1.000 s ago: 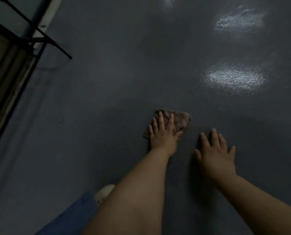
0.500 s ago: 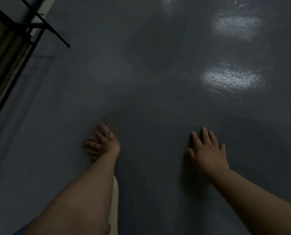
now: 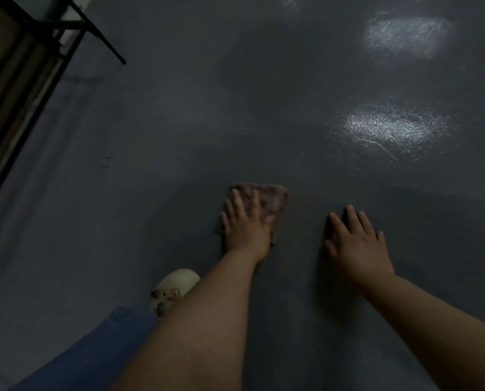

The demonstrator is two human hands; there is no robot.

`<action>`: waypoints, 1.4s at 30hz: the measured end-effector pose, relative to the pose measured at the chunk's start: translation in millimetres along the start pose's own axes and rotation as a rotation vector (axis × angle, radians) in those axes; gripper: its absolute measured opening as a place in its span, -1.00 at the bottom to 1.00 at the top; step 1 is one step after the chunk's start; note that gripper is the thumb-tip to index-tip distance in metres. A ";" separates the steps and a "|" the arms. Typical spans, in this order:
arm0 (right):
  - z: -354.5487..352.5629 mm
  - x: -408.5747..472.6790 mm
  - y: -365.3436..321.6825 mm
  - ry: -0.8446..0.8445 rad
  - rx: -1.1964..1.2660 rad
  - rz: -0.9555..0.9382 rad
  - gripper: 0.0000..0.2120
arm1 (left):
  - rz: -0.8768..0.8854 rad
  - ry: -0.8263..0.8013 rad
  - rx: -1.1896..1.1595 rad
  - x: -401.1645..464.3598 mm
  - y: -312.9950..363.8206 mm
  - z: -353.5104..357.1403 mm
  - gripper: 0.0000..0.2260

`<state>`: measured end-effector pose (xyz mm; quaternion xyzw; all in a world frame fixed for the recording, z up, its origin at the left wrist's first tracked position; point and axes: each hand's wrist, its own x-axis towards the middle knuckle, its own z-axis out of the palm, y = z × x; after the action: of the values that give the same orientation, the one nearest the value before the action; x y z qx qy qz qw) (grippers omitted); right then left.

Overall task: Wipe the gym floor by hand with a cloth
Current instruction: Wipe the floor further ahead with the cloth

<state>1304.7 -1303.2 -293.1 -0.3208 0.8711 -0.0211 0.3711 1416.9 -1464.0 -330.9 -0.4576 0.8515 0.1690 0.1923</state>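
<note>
Your left hand [image 3: 244,224] presses flat, fingers spread, on the cloth [image 3: 266,203], which seems to run away from you on the floor [image 3: 179,122]. Your right hand [image 3: 354,244] braces flat beside it, clear of the cloth.

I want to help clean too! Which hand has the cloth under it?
The left hand does: its straight fingers press flat on the brownish cloth. The right hand lies flat on the bare floor beside it, with no cloth.
</note>
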 end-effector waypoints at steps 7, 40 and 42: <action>0.0 -3.2 5.8 -0.017 -0.015 -0.021 -0.44 | -0.656 0.104 -0.364 4.1 -49.4 -3.9 -0.41; 51.5 -70.0 21.8 -0.044 -0.072 -0.082 -0.46 | -0.139 0.066 -0.131 -139.4 21.6 85.1 -0.45; 54.4 -70.8 22.5 -0.027 -0.071 -0.084 -0.47 | 0.038 0.007 0.024 -138.7 27.8 80.5 -0.44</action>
<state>1365.1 -1233.7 -293.8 -0.3703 0.8520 -0.0015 0.3701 1477.7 -1313.0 -330.9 -0.4396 0.8626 0.1610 0.1915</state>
